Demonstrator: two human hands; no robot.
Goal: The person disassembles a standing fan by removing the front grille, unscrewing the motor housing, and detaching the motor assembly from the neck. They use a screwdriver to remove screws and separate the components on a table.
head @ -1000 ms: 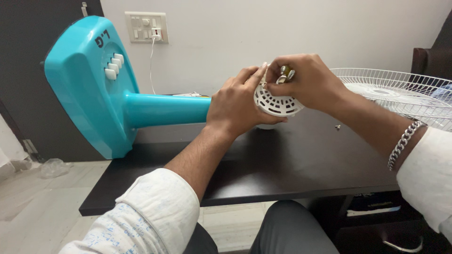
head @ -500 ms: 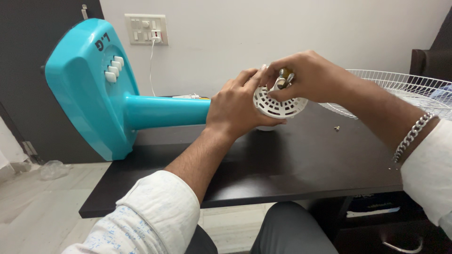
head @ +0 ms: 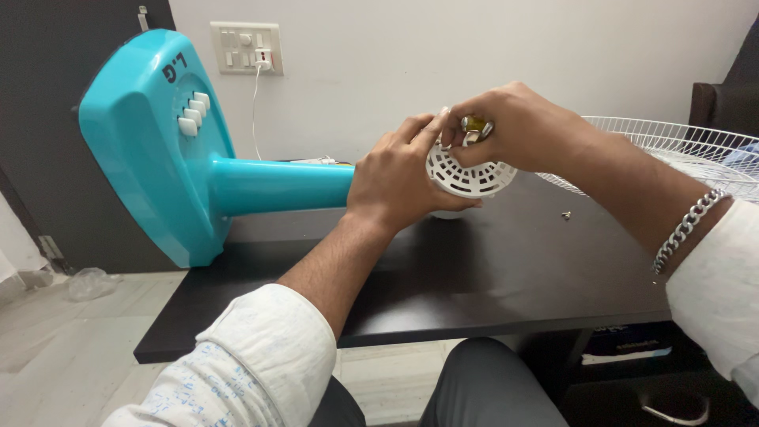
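Note:
A turquoise pedestal fan lies on its side on the dark table. Its base, with white buttons, points left, and its neck runs right. My left hand grips the white slotted motor cover at the end of the neck. My right hand sits on top of the cover, fingers closed around a small yellowish, metallic tool or part, partly hidden by my fingers.
A white wire fan guard lies at the table's right rear. A small screw rests on the table near it. A wall switch panel has a plugged-in white cable. A dark chair stands far right.
My right hand has lifted and shifted slightly on top of the cover. The fan and my left hand have barely moved.

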